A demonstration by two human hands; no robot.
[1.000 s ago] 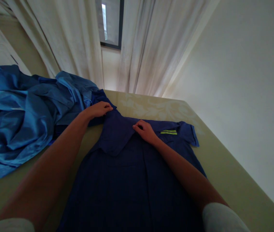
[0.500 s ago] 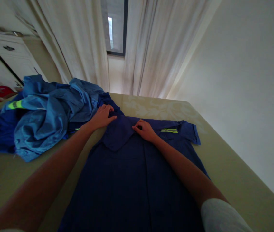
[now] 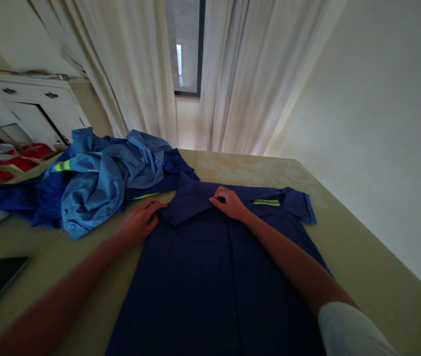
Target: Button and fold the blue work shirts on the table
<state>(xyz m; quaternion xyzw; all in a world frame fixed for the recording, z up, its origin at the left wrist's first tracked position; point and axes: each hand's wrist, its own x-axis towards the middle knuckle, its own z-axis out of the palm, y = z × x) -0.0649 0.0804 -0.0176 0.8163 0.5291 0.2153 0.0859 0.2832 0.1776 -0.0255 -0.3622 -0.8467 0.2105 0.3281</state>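
Observation:
A dark blue work shirt [image 3: 203, 287] lies spread on the table in front of me, its upper part folded over at the left. A yellow-green striped strip [image 3: 266, 202] shows near its short right-side sleeve [image 3: 298, 205]. At the left edge of the fold, my left hand [image 3: 139, 221] is closed, thumb and fingers pinching the cloth. My right hand [image 3: 229, 202] rests at the middle of the shirt's top, fingers curled and pinching the folded cloth there.
Left of the shirt lies a crumpled heap of blue clothes [image 3: 95, 183]. A dark phone-like slab [image 3: 0, 277] with a white object on it is at the near left. Red packages [image 3: 28, 153] and a white cabinet [image 3: 43, 99] stand beyond. A wall [image 3: 388, 123] runs along the right.
My left hand has moved nearer to me, from the far left corner of the shirt to its left edge. My right hand stays at the fold. The view has turned slightly left.

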